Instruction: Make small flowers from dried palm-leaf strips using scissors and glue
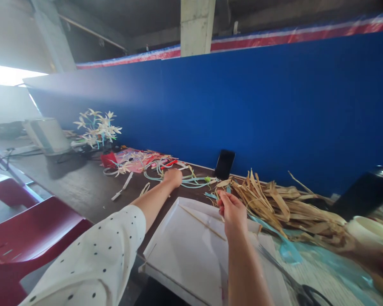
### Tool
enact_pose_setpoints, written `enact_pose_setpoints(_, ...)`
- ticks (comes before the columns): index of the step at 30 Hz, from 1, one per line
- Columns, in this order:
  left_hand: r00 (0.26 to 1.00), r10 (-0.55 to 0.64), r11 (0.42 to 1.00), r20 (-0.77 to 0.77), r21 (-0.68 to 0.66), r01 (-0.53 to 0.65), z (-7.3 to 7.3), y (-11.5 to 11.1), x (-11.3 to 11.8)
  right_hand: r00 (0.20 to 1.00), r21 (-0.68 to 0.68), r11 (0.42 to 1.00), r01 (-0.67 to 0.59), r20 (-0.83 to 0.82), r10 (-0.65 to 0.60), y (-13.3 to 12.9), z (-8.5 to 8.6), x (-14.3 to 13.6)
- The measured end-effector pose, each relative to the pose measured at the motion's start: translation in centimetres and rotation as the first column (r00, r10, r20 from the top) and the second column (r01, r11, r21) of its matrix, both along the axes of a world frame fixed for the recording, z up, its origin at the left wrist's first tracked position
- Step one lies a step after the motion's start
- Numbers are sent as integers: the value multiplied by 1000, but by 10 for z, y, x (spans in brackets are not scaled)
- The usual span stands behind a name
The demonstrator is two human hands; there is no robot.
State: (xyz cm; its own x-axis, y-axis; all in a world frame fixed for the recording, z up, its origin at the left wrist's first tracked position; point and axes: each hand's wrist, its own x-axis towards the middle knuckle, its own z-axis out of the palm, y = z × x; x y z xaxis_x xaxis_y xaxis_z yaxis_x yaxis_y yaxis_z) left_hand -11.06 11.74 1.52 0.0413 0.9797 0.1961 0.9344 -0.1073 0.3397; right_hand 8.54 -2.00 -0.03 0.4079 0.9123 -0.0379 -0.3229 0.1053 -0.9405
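My left hand (173, 177) reaches forward over the far part of the table, among pale blue cords (191, 183) and small scraps. Its back faces me and the fingers are curled in; whatever they hold is hidden. Above the far edge of a shallow white box lid (185, 250), my right hand (232, 210) is closed with thumb and fingertips together. What it pinches, if anything, is too small to make out. Just right of it lies a heap of dry, tan husk-like leaves (274, 204). A thin wooden stick (202, 222) rests in the lid.
Scissors (298, 289) lie at the near right, close to blue clear plastic (335, 263). A black phone (225, 163) leans on the blue partition (268, 106). White handmade flowers (98, 127) stand at left on the dark table (83, 182). Red chairs (35, 233) flank the left side.
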Motion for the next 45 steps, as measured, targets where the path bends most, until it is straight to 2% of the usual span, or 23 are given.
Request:
enact_pose_setpoints(2, 994, 33, 999, 101, 18, -35, 8, 6, -2, 1000, 4, 1000, -5, 3, 5, -1, 2, -1)
enact_pose_setpoints(3, 978, 62, 997, 199, 30, -69, 13, 9, -3, 1000, 5, 1000, -9, 5, 9, -1, 3, -2)
enact_pose_setpoints(4, 950, 90, 993, 299, 39, -107, 17, 12, -4, 1000, 4, 1000, -12, 7, 12, -1, 4, -2)
enact_pose_setpoints(9, 813, 97, 977, 575, 100, -187, 32, 19, -5, 999, 3, 999, -36, 30, 36, -2, 3, -3)
enact_pose_setpoints(13, 703, 82, 957, 706, 142, -253, 40, 16, -4, 998, 9, 999, -38, 45, 37, -1, 1, -4)
enact_pose_setpoints(16, 647, 60, 949, 760, 158, -273, 47, 7, 7, 999, -5, 1000, -24, 48, 25, 0, -1, -5)
enact_pose_setpoints(17, 620, 47, 950, 783, 156, -270, 50, 2, 14, 999, -11, 1000, -15, 51, 16, 1, -1, -5)
enact_pose_setpoints(19, 467, -22, 973, 884, 127, -195, 55, -14, 33, 998, -13, 1000, 20, 60, -19, 2, -1, -3)
enact_pose_setpoints(22, 310, -83, 995, 947, 98, -33, 58, -43, 66, 993, 7, 994, 109, 40, -109, 2, -1, 1)
enact_pose_setpoints(25, 176, -34, 999, 984, 26, 47, 43, -71, 95, 988, 29, 988, 149, -35, -148, 2, 0, 5)
enact_pose_setpoints(29, 3, 79, 994, 997, -79, 70, 1, -91, 111, 984, 39, 985, 169, -61, -166, 4, -3, 7)
enact_pose_setpoints(31, -76, 68, 995, 995, -62, 77, -18, -94, 110, 980, 29, 980, 198, -32, -197, 7, -7, 8)
enact_pose_setpoints(33, -95, 53, 994, 994, -44, 97, -29, -94, 106, 976, 49, 974, 219, 1, -219, 10, -11, 8)
enact_pose_setpoints(35, -73, 10, 990, 997, 1, 139, -31, -93, 102, 973, 65, 974, 219, 63, -223, 13, -14, 9)
enact_pose_setpoints(41, 56, -92, 920, 994, 63, 387, -23, -100, 99, 975, -12, 988, 154, 162, -150, 10, -11, 11)
enact_pose_setpoints(45, 204, -169, 887, 964, 58, 459, -21, -107, 99, 973, -30, 997, 68, 222, -60, 4, -8, 12)
